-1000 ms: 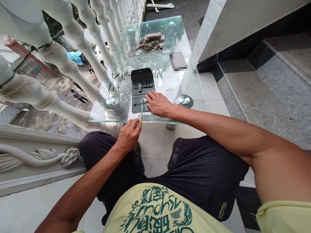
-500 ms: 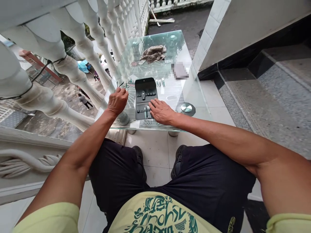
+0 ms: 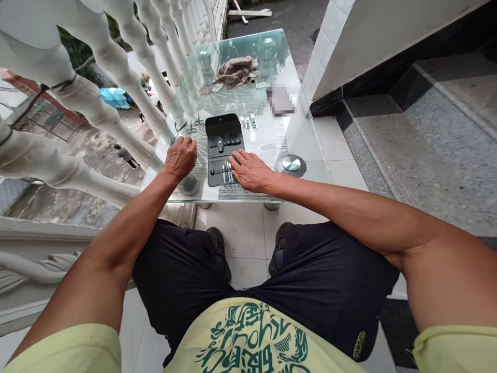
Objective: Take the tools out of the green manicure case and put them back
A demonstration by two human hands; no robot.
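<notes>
A black tool case (image 3: pixel 223 135) lies open on a glass table (image 3: pixel 272 142), with several small metal tools in its lower straps. My right hand (image 3: pixel 250 171) rests flat on the glass at the case's lower right corner, fingers stretched onto the tools. My left hand (image 3: pixel 180 158) hovers over the table's left edge with its fingers curled closed; what it holds, if anything, is hidden. Small scissors (image 3: pixel 190 127) and loose tools lie just beyond it. Nail clippers (image 3: pixel 248 122) lie right of the case.
A crumpled brown cloth (image 3: pixel 236 71) lies at the far end of the table. White balusters (image 3: pixel 116 77) line the left side, a tiled wall (image 3: pixel 330 46) and dark steps the right. A round metal table fitting (image 3: pixel 291 164) sits near my right wrist.
My left hand rose from the near table edge up to the left side of the table beside the case. My right hand stayed on the case.
</notes>
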